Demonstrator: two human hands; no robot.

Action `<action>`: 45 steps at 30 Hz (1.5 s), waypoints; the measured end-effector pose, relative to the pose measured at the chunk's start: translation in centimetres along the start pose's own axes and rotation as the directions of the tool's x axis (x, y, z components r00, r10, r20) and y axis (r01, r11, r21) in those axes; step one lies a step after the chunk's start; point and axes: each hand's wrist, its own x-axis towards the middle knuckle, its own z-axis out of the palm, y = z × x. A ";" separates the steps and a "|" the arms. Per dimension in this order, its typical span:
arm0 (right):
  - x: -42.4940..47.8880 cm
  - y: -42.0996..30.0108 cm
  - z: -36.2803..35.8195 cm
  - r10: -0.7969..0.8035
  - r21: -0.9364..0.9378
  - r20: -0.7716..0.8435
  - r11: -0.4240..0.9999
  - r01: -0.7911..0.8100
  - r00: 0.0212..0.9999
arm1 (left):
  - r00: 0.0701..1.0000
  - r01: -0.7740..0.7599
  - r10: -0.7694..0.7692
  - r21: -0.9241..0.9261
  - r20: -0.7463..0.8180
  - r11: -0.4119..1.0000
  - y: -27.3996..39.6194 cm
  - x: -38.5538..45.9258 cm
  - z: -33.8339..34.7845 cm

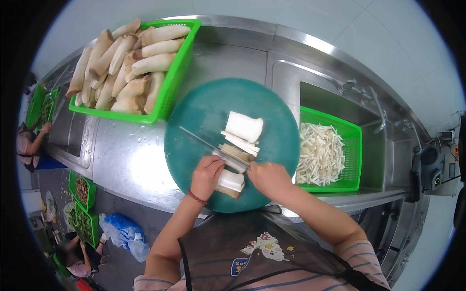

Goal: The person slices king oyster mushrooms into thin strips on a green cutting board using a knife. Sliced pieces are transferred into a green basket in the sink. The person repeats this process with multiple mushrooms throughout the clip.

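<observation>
My right hand (270, 179) grips the handle end of a kitchen knife (204, 141), whose blade points to the upper left. Beneath the blade lies a king oyster mushroom piece (236, 151). My left hand (206, 178) has its fingertips bent against a white mushroom slice (230, 162) beside the blade. Close to the left fingers, more thick slices (231, 179) lie stacked. Beyond the knife are thin slices (242, 143) and a broad white slab (244, 126). All of this rests on a round green cutting board (204, 105).
A green plastic basket (154, 117) heaped with whole king oyster mushrooms (125, 69) stands at the upper left. Inside the right-hand sink (373, 156), another green basket (355, 160) holds mushroom strips (322, 154). Two people (27, 145) work at left, near a blue plastic bag (125, 231).
</observation>
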 end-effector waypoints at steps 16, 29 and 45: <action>1.3 0.0 0.8 0.054 0.094 -0.014 0.994 -0.052 0.998 | 1.000 -0.011 0.010 -0.008 -0.016 1.000 0.2 -0.3 0.0; -3.5 -0.2 -2.6 -0.051 0.035 -0.005 0.998 0.051 0.999 | 0.901 -0.322 0.326 -0.062 0.287 0.945 0.4 -3.3 -3.4; -1.0 -0.5 -0.9 -0.074 -0.021 -0.079 0.997 0.073 0.994 | 0.909 -0.334 0.346 -0.094 0.232 0.938 0.1 -2.6 -2.2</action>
